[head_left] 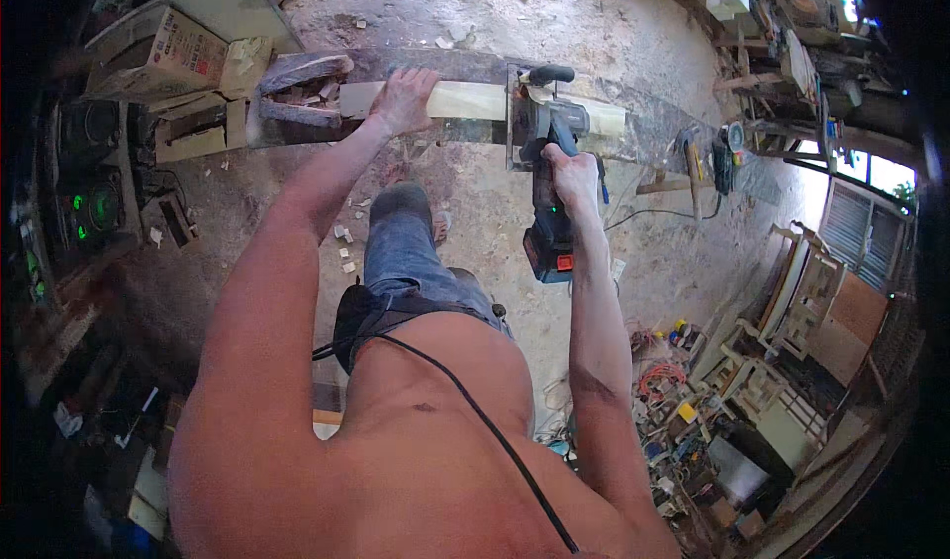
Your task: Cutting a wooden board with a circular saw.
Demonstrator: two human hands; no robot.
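Left hand [404, 97] flat, open on pale plank [465, 100]; right hand [572, 175] closed around cordless circular saw [550, 163] handle, right of it.

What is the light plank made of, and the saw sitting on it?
The plank looks like bare, unfinished wood: pale, matte and cream-coloured. The saw seems to have a dark plastic body, smooth and slightly shiny, on a grey base that is probably metal. The right hand grips it; the left hand presses the plank.

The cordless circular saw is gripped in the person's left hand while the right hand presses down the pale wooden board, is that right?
Not quite: the hands are swapped. In the head view, the right hand grips the cordless circular saw, and the left hand presses down the pale wooden board.
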